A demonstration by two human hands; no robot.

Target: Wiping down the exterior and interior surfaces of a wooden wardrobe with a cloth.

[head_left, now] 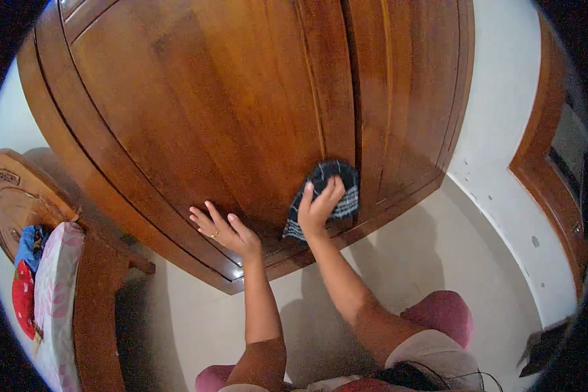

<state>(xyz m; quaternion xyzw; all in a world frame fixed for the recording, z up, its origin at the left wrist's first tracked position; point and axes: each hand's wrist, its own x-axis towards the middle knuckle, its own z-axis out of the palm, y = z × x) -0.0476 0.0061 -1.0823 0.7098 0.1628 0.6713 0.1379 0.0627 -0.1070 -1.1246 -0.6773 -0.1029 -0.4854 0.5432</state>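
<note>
A dark cloth (346,201) with white stripes lies against the lower part of a brown wooden wardrobe (215,104). My right hand (321,204) presses it to the door panel, just left of the dark gap between the doors, with the fingers bent over the fabric. To the left, my left hand (227,232) rests near the bottom of the same panel, fingers spread and holding nothing. A ring (215,234) shows on one of its fingers.
At the left stands a wooden bed (95,313) with a carved headboard, a pale patterned mattress (57,281), and red and blue fabric. A white wall (503,98) and a brown wooden frame (542,144) are at the right. Pale tiles cover the floor (398,261).
</note>
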